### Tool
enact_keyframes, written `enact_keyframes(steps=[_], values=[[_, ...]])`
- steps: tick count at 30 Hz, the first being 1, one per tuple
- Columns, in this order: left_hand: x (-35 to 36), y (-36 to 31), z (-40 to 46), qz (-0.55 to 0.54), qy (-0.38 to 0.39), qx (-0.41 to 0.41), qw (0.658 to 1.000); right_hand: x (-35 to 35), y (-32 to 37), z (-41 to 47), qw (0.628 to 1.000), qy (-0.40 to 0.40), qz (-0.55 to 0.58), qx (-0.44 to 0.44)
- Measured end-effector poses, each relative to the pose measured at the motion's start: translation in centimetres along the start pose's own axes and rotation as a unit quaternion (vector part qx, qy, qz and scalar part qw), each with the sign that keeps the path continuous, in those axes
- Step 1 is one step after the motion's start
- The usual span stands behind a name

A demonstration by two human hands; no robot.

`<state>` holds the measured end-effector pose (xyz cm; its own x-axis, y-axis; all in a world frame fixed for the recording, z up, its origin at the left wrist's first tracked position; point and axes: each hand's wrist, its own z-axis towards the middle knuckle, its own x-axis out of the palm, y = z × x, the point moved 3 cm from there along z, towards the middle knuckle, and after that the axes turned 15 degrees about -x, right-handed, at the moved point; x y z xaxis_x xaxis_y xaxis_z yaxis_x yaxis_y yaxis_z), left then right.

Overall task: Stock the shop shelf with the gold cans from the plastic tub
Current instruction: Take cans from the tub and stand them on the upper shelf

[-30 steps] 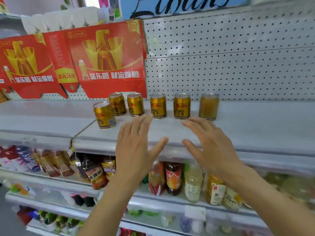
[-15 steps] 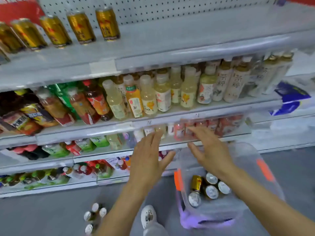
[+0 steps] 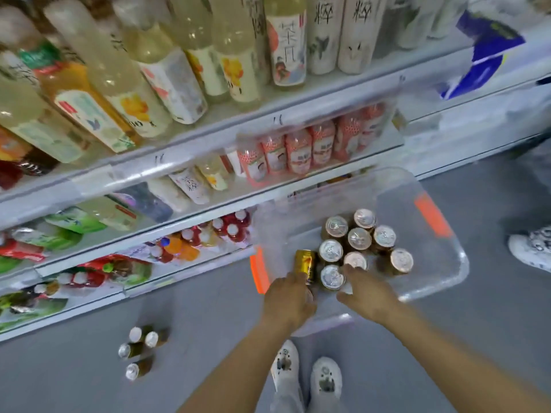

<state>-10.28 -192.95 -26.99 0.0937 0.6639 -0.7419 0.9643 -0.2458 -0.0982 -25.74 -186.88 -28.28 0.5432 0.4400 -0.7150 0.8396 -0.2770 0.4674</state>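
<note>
A grey shop floor (image 3: 492,338) fills the lower half of the frame, smooth and plain, and a clear plastic tub (image 3: 444,272) with orange handle clips sits on it right of centre, close against the foot of the shelving. Inside the tub stands a cluster of gold cans (image 3: 359,238), their round silver tops facing up, packed together toward its near left part; one more gold can (image 3: 305,265) shows its printed side at the left edge of the cluster.

The person's left hand (image 3: 287,299) is down at the tub's near left corner, knuckles up, fingers curled under and against that side-on can; whether they truly grip it I cannot tell, since the fingertips are hidden. The right hand (image 3: 368,293) reaches in beside it, fingers fairly straight and close together, the tips touching the tops of the nearest cans.

White metal shelves (image 3: 185,171) run slantwise across the upper and left parts of the frame, tier under tier, with pale price strips on their front edges. The top tier in view carries tall pale tea bottles (image 3: 287,46); below it, pink-labelled bottles (image 3: 298,150) stand just behind the tub. In the lower left, a few small bottles (image 3: 140,350) stand loose on the floor. The person's white shoes (image 3: 307,380) are at bottom centre, and another white shoe (image 3: 530,248) shows at the right edge.
</note>
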Motion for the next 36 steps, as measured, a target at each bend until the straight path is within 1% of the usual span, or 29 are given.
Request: enact_keyframes(steps=[3,5,8,11,16,19,21,24,31,33,36], values=[[2.8,-1.3,3.3,-0.008,0.036,-0.03,0.999,1.9,-0.9,3.0,0.998,0.029,-0.051,0.016],[4.3,-1.7,5.1,0.027,0.053,-0.061,0.996,2.7,-1.1,4.6,0.995,0.037,-0.084,0.024],[6.1,-1.7,7.4,0.093,0.049,-0.089,0.99,3.3,-1.5,6.5,0.986,0.059,-0.152,0.025],[7.1,-2.0,8.9,0.136,0.031,-0.086,0.986,3.9,-1.5,7.7,0.978,0.088,-0.189,0.006],[7.2,-2.5,9.2,0.156,0.047,-0.092,0.982,3.2,-1.0,8.3,0.975,0.065,-0.21,0.017],[6.6,-2.4,8.8,0.142,0.046,-0.085,0.985,2.9,-0.9,7.9,0.974,0.058,-0.221,0.007],[5.9,-2.2,8.2,0.143,0.042,-0.059,0.987,2.5,-0.7,7.1,0.978,0.047,-0.201,0.021],[4.3,-1.7,6.5,0.13,0.024,-0.028,0.991,1.7,-0.5,5.6,0.988,0.007,-0.151,0.026],[-0.1,-0.4,1.7,0.016,-0.03,0.021,0.999,-2.4,0.8,1.7,0.994,-0.067,-0.08,0.017],[-2.0,0.5,0.1,-0.015,-0.039,0.027,0.999,-4.3,1.7,0.1,0.995,-0.099,-0.033,0.007],[-5.6,2.0,-2.8,-0.114,-0.046,0.022,0.992,-7.9,3.7,-2.8,0.989,-0.142,0.031,-0.021]])
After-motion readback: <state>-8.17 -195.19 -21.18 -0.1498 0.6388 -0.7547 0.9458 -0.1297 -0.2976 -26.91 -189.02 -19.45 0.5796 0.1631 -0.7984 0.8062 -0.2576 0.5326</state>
